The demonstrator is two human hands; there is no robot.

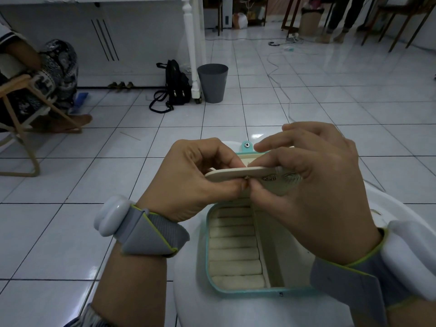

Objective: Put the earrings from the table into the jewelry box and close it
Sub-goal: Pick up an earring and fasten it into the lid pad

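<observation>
A teal jewelry box (207, 256) with a cream lining lies open on the white table (212, 310), its ring rolls showing at the left. Above it a cream earring panel (226, 173) is held level. My left hand (188, 180) pinches the panel's near edge, thumb and forefinger meeting at a small earring (247, 177). My right hand (311, 185) holds the panel's right end and pinches at the same spot. A silver leaf-shaped earring (286, 179) hangs on the panel under my right fingers. The box's snap tab (246, 145) sticks out at the far edge.
The small round table stands on a white tiled floor. A grey bin (212, 82) and a black backpack (175, 84) stand by a white post ahead. A seated person in a wooden chair (21, 109) is at the left. Cables run across the floor.
</observation>
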